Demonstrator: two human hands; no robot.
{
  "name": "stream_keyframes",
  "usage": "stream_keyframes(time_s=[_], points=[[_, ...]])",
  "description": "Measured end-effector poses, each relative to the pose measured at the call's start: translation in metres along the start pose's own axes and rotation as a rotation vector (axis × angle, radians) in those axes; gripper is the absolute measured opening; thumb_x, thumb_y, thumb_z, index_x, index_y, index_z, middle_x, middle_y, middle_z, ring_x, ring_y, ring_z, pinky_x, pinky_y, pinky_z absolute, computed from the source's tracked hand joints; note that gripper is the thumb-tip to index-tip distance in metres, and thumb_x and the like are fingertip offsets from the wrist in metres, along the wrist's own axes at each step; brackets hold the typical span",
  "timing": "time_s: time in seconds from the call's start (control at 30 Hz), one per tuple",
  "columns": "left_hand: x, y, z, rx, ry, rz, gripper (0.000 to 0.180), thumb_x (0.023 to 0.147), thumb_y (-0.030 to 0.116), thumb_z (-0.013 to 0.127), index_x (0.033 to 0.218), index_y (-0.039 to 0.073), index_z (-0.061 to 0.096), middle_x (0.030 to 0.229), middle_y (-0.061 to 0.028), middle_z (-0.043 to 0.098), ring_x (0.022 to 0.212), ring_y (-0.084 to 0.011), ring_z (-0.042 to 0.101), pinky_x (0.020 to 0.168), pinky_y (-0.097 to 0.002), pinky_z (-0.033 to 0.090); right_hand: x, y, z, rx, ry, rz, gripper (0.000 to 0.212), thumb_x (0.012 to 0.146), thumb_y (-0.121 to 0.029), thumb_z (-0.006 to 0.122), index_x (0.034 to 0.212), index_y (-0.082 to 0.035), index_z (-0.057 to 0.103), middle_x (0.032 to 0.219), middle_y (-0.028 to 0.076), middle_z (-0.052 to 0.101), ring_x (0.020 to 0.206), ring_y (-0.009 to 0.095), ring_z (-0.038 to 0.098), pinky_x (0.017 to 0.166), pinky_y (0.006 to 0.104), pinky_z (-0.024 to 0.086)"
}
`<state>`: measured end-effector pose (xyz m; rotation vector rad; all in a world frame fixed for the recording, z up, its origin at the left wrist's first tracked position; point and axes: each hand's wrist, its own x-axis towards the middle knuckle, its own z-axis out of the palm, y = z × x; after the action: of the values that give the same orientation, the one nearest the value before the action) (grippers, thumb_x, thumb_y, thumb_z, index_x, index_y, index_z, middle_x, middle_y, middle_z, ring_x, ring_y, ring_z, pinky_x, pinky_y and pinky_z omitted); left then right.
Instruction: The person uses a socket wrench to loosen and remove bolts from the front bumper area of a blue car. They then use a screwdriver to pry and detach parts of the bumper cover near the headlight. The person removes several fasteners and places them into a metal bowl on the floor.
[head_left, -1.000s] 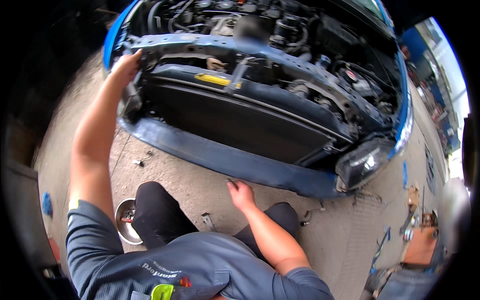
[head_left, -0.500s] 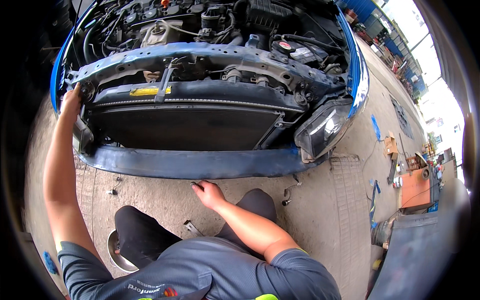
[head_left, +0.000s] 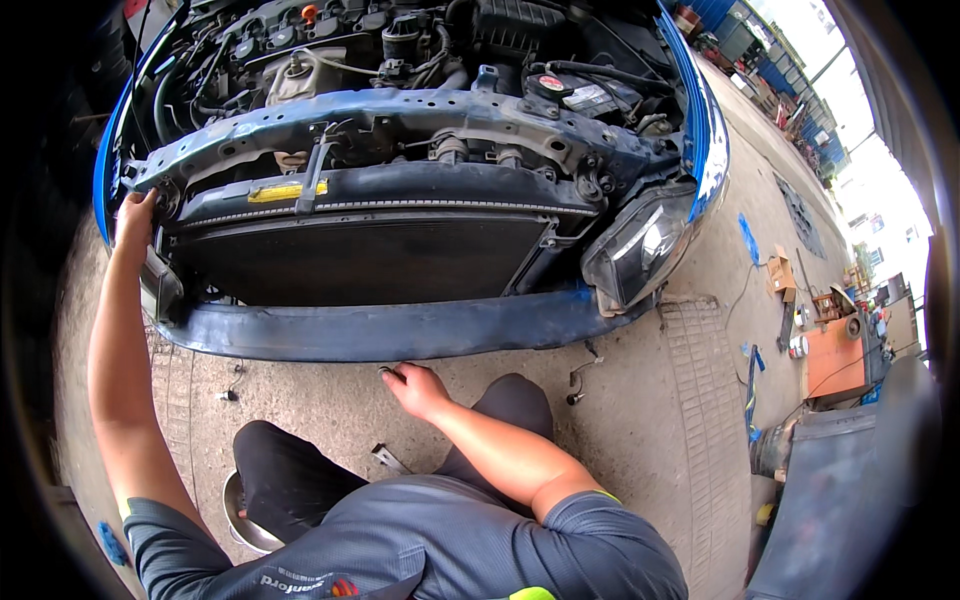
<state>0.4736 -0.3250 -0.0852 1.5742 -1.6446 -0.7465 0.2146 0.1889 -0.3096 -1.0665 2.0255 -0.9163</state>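
Note:
A car's front end stands before me with its bumper cover off. At its left corner, my left hand (head_left: 135,222) reaches up beside the radiator support (head_left: 330,112), fingers bent against the metal. What they grip there is hidden. Low in the middle, my right hand (head_left: 418,390) is closed just below the blue-grey bumper beam (head_left: 390,330), with a small dark piece (head_left: 385,371) at its fingertips, too small to name. Behind the beam sits the black radiator (head_left: 370,258). A headlight (head_left: 640,250) is mounted at the right corner.
Between my knees lies a metal bracket (head_left: 388,458). A metal bowl (head_left: 240,525) rests by my left leg. Wired connectors dangle under the beam at the left (head_left: 230,394) and right (head_left: 575,396). An orange box (head_left: 835,357) and scattered tools lie far right.
My left hand has dropped slightly at the car's corner, its fingers less stretched upward. The right hand stays nearly in place with the small dark piece. The view has shifted a little.

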Motion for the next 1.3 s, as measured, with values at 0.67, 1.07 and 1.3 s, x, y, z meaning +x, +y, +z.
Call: stream_keyframes(time_s=[0.67,1.07,1.3], points=[[0.010,-0.010,-0.019,-0.137,-0.068,-0.105,0.036,0.100,0.044,0.062,0.082,0.014,0.054,0.061,0.0061,0.041,0.041,-0.0084,0.031,0.037,-0.0279,0.021,0.000,-0.005,0.002,0.006,-0.021,-0.014,0.043,0.097,-0.046,0.061,0.099,-0.004,0.071,0.094,0.020,0.073,0.091,0.041,0.069,0.079,0.0475,0.054],[0.014,-0.012,-0.017,-0.145,-0.104,-0.109,0.036,0.101,0.046,0.060,0.082,0.015,0.054,0.060,0.0060,0.041,0.040,-0.0085,0.031,0.036,-0.0279,0.021,0.001,-0.003,-0.001,-0.015,-0.040,0.017,0.045,0.097,-0.047,0.061,0.098,-0.004,0.070,0.094,0.020,0.073,0.092,0.041,0.069,0.080,0.0480,0.054],[0.004,-0.007,-0.017,-0.239,-0.072,-0.112,0.036,0.101,0.046,0.061,0.085,0.015,0.055,0.060,0.0060,0.041,0.039,-0.0082,0.030,0.036,-0.0272,0.021,0.001,-0.002,0.002,-0.008,-0.052,0.023,0.045,0.097,-0.047,0.061,0.098,-0.003,0.070,0.094,0.020,0.073,0.092,0.041,0.069,0.079,0.0482,0.054]])
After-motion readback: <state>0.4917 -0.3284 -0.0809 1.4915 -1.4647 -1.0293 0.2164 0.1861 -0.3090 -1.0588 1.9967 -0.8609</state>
